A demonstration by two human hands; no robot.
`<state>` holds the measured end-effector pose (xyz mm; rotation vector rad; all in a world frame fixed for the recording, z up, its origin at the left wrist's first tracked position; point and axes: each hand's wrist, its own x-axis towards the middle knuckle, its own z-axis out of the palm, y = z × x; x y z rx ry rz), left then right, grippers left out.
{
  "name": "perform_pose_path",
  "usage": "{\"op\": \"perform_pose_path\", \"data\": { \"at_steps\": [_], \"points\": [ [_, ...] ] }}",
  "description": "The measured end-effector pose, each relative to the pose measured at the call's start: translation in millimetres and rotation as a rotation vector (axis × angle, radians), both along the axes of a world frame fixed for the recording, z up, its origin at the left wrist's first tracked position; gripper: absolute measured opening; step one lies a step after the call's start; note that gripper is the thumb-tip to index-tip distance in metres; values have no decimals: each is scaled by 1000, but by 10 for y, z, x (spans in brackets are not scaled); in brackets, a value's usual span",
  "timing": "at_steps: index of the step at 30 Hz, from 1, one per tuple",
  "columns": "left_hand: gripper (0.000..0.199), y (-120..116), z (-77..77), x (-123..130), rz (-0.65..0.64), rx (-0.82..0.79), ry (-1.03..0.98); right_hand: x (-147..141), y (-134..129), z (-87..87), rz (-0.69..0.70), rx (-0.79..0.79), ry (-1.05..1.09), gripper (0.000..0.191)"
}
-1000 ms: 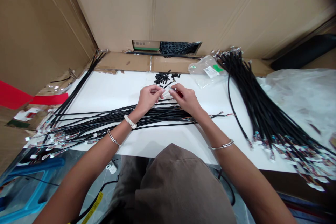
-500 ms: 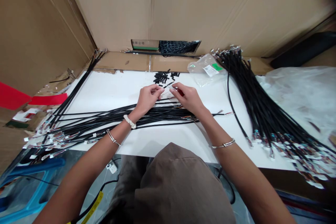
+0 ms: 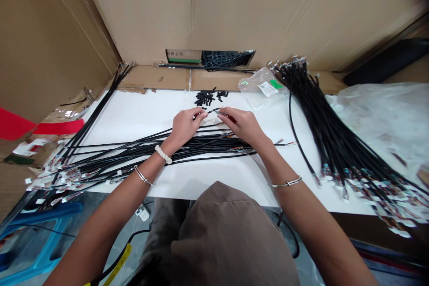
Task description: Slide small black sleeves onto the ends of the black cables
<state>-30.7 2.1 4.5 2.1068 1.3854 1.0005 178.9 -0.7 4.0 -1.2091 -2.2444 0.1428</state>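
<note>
My left hand and my right hand meet above the white table, their fingertips pinching a thin black cable end. A small red item shows inside my right fingers, mostly hidden. Under my wrists lies a loose spread of long black cables, with their connector ends fanned out at the left. Just beyond my fingers is a little heap of short black sleeves. A white paper scrap lies beneath my hands.
A thick bundle of black cables lies to the right, over a clear plastic sheet. A plastic bag with labels sits at the back. Cardboard walls rise behind the white table. A blue stool stands low left.
My hands have stayed close together, with only slight finger shifts on the cable end. The whole view has drifted a little, so the table appears slightly higher and further left.
</note>
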Motion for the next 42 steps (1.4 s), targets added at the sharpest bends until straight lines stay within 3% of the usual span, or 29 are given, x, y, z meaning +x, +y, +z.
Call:
{"op": "perform_pose_path", "data": {
  "at_steps": [42],
  "points": [
    [26, -17, 21, -8, 17, 11, 186, -10, -30, 21, -16, -11, -117, 31]
  ]
}}
